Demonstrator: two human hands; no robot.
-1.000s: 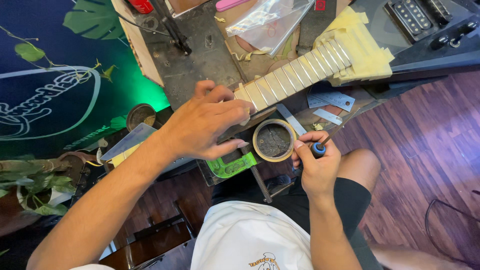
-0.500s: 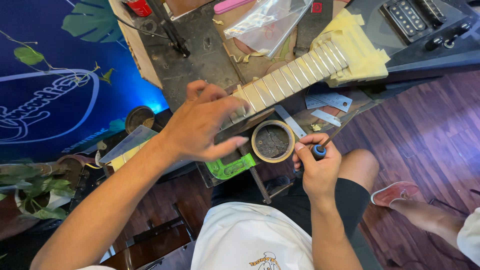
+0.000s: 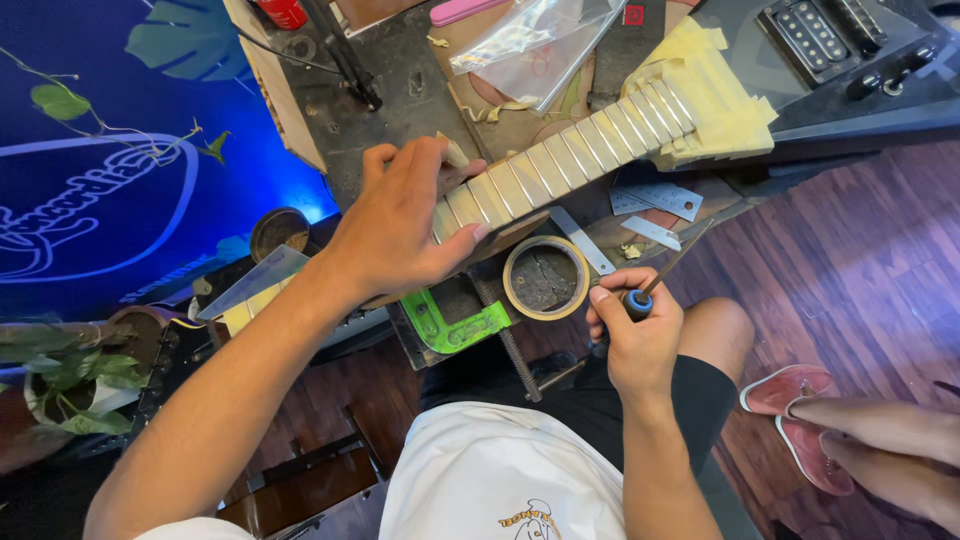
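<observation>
Left hand (image 3: pixel 400 225) grasps the taped, fretted guitar neck (image 3: pixel 560 165); right hand (image 3: pixel 635 335) clenches a blue-handled tool (image 3: pixel 650 290) beside the round tape roll (image 3: pixel 545 277).

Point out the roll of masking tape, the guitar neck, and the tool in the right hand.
roll of masking tape (image 3: pixel 512 266), head view, on its left rim.
guitar neck (image 3: pixel 560 165), head view, on the taped fretboard mid-length.
tool in the right hand (image 3: pixel 637 302), head view, on its blue handle end.

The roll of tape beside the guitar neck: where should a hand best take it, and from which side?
The roll of tape lies flat with its open ring facing up. Probably best to come from above and pinch its wall, thumb inside the hole, fingers outside. The near rim looks freest; the guitar neck lies just behind it and the right hand is close beside it.
</observation>
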